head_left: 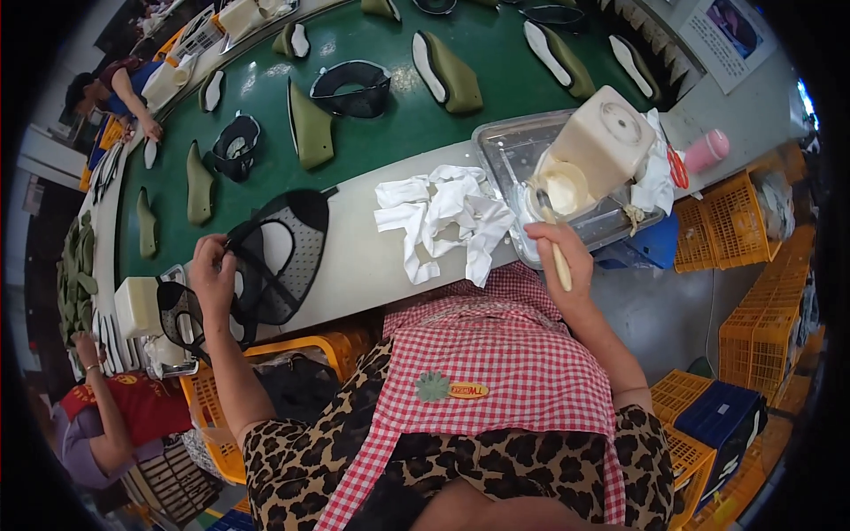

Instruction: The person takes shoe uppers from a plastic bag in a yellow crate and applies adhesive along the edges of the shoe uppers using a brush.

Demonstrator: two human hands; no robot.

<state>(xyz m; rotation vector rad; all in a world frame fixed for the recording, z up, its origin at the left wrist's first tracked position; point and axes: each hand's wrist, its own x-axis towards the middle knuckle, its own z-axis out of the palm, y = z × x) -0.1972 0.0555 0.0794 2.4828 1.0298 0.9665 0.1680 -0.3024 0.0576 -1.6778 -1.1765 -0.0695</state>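
Observation:
My left hand (213, 279) is closed on the edge of a black mesh shoe upper (306, 232), held over the near edge of the pale worktop. My right hand (571, 265) grips a brush (560, 257) by its light handle. The brush's head points into the cut-open mouth of a white plastic jug (611, 133), where pale liquid shows. That jug leans in a clear plastic tray (490, 133) at the right. Between my hands lies a heap of white fabric pieces (443, 212).
Green shoe lasts (310, 128) and black uppers (352, 88) lie on a green conveyor belt (266, 97) beyond. Orange crates (726, 226) stand at right; another crate (336, 350) is under the worktop. Co-workers (111, 93) work along the left. A pink bottle (706, 150) stands beyond red-handled scissors (677, 168).

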